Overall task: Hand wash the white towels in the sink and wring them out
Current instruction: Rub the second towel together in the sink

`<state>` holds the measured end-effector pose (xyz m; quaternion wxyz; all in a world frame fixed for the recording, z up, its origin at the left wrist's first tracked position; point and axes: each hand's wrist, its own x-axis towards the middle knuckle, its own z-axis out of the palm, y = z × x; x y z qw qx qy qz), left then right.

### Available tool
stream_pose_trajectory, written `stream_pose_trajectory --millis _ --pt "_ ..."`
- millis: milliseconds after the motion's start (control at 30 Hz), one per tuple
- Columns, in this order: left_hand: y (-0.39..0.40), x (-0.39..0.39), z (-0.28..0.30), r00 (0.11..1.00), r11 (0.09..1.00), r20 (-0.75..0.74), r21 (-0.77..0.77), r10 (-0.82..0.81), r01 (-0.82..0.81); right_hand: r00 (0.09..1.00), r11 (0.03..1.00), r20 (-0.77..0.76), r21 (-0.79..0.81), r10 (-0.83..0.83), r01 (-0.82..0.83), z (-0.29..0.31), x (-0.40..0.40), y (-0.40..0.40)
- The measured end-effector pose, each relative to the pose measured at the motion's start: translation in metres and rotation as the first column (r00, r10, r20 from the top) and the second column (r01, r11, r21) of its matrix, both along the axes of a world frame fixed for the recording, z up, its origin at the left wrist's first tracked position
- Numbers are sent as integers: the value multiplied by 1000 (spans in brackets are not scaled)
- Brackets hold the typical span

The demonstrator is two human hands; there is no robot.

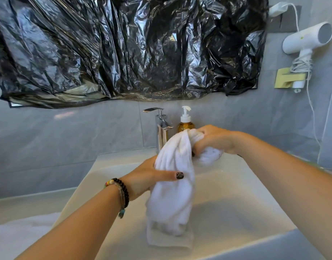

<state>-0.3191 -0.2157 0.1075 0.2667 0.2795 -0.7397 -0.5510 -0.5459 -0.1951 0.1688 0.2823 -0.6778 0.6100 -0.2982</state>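
1. Over the white sink (pixel 236 194), 2 hands hold 1 white towel (pixel 172 184).
2. The right hand (pixel 214 139) squeezes the top end tight.
3. The left hand (pixel 150 177) wraps around the middle.
4. The towel's bottom end hangs down into the sink.
5. A tap (pixel 161 126) and a soap bottle (pixel 185 122) stand behind.

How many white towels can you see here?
1: the white towel hangs over the sink, gripped by the left hand mid-length and the right hand at top. Others may be out of view.
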Motion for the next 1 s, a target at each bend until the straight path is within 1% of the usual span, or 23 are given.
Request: stream_pose_trajectory --millis 67,133,200,233,300,333,367,433,467,533,567,600,633,667,700,733,767,800,833,867,900,933,1000 --pt "-4 -2 -3 996 996 -58 57 72 -69 985 999 172 -42 -19 26 -9 -4 -3" --pt "-5 -8 -5 974 977 -86 70 208 -202 972 997 229 -54 -46 60 -22 0 -9" --pt "-8 -10 -5 935 938 -112 123 338 -324 976 992 189 -39 -113 122 -36 10 -12" --pt "-10 -10 -4 911 913 -126 171 393 -370 980 987 134 -48 -147 155 -45 17 -13" --pt "-15 -9 -5 883 873 -160 304 442 -382 983 973 -59 -163 -173 162 -62 31 -10" --pt "-16 -7 -4 887 866 -170 358 429 -350 977 965 -177 -253 -121 74 -69 37 -6" --pt "-15 -6 -3 896 862 -171 393 409 -318 960 934 -280 -350 -29 -74 -75 43 -2" --pt "-14 -1 0 928 866 -141 428 344 -256 882 789 -446 -482 154 -381 -80 52 5" --pt "-15 3 3 944 866 -116 444 308 -228 842 725 -503 -503 197 -470 -80 55 9" --pt "-18 14 7 965 857 -45 470 260 -209 824 653 -525 -550 214 -521 -79 54 9" --pt "-18 18 11 971 860 -6 465 241 -210 842 652 -501 -572 202 -497 -78 52 9" --pt "-19 21 13 971 869 38 439 237 -229 871 692 -449 -564 202 -451 -77 50 10" --pt "-19 23 14 966 877 85 405 244 -257 904 761 -364 -514 223 -395 -74 47 11" --pt "-23 25 15 954 884 140 360 265 -298 930 837 -261 -421 257 -350 -70 45 12" --pt "-22 26 15 939 894 198 303 280 -330 942 889 -163 -317 293 -332 -65 42 13" --pt "-23 27 16 909 914 284 182 304 -363 943 914 -72 -233 325 -332 -58 38 14" --pt "-23 29 18 852 925 394 10 345 -379 939 929 31 -166 342 -332 -50 34 15" --pt "-23 30 19 767 918 505 -184 396 -352 925 938 162 -107 344 -330 -42 31 16" --pt "-20 30 22 688 900 583 -330 432 -286 895 943 300 -66 331 -327 -34 29 16" --pt "-19 29 23 634 887 632 -411 445 -212 862 948 400 -60 310 -313 -27 30 14" --pt "-15 26 25 613 876 647 -451 454 -173 841 957 460 -75 284 -282 -22 34 13" --pt "-12 25 27 621 867 626 -457 473 -199 846 969 473 -100 245 -225 -20 41 10" --pt "-12 25 27 705 843 475 -400 526 -360 925 976 367 -218 95 -13 -21 58 -2"
